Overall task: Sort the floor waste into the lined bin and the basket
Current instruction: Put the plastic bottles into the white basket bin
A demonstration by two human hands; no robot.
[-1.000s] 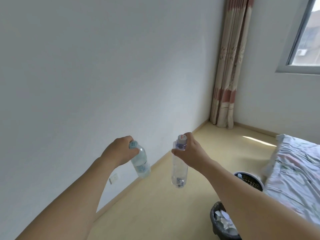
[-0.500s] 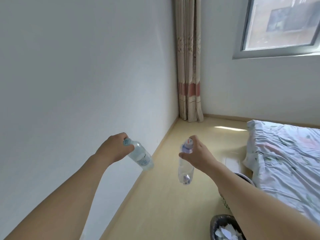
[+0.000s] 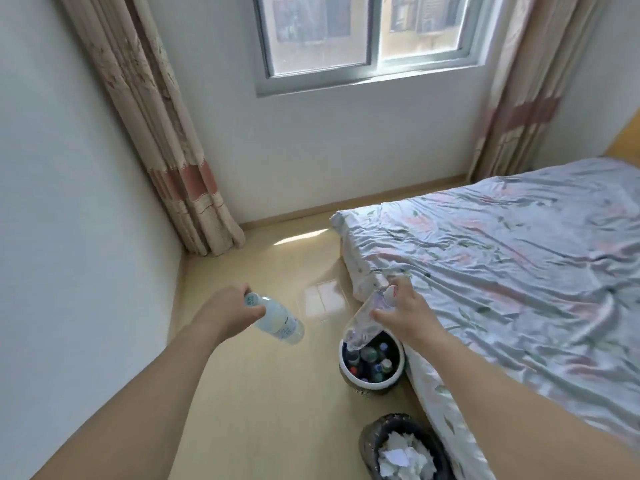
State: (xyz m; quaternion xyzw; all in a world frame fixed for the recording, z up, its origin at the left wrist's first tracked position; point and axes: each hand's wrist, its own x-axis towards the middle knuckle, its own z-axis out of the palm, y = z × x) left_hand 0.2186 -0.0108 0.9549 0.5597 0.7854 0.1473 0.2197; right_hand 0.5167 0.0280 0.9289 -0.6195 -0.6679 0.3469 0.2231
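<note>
My left hand (image 3: 230, 311) grips a pale plastic bottle (image 3: 278, 323) near its blue cap, the bottle slanting down to the right above the floor. My right hand (image 3: 403, 315) holds a clear plastic bottle (image 3: 363, 323) by its neck, tilted with its base dipping toward the open top of the basket (image 3: 370, 386). The basket has a white rim and holds several bottles. Nearer to me stands the bin with a dark liner (image 3: 372, 441), filled with crumpled white paper.
A bed with a floral sheet (image 3: 502, 271) fills the right side, right beside the basket and bin. White walls close in on the left and far side. Curtains (image 3: 173, 150) hang in the left corner under a window (image 3: 370, 36). Pale wooden floor (image 3: 277, 393) lies between.
The view has swung right and down, bringing the basket, bin and bed into sight. Both hands have carried their bottles along; the clear bottle has tipped and now hangs over the basket.
</note>
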